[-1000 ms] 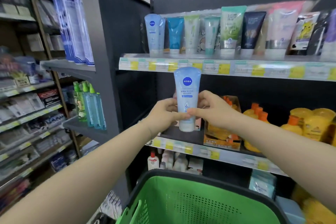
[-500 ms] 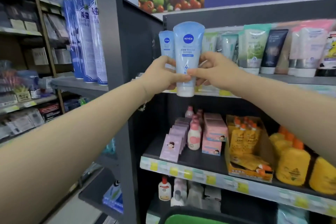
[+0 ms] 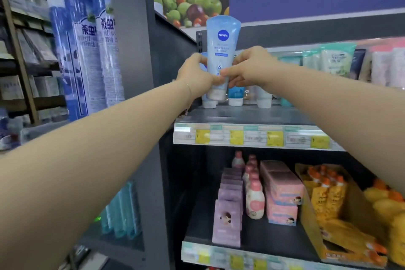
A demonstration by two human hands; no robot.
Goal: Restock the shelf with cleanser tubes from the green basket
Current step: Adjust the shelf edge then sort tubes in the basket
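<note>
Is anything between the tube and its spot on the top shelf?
Nothing visible. The left hand and right hand hold the tube cap-down over the shelf's bare front. A rear tube stands behind it and a blue tube to its right; neither blocks it.

The bare left arm point(image 3: 98, 149) and right arm point(image 3: 328, 98) stretch forward and upward, converging. The left hand point(image 3: 194, 74) and right hand point(image 3: 252, 66) meet, fingers point(image 3: 228, 71) curled round the lower half of an upright cleanser tube point(image 3: 222, 44).
</note>
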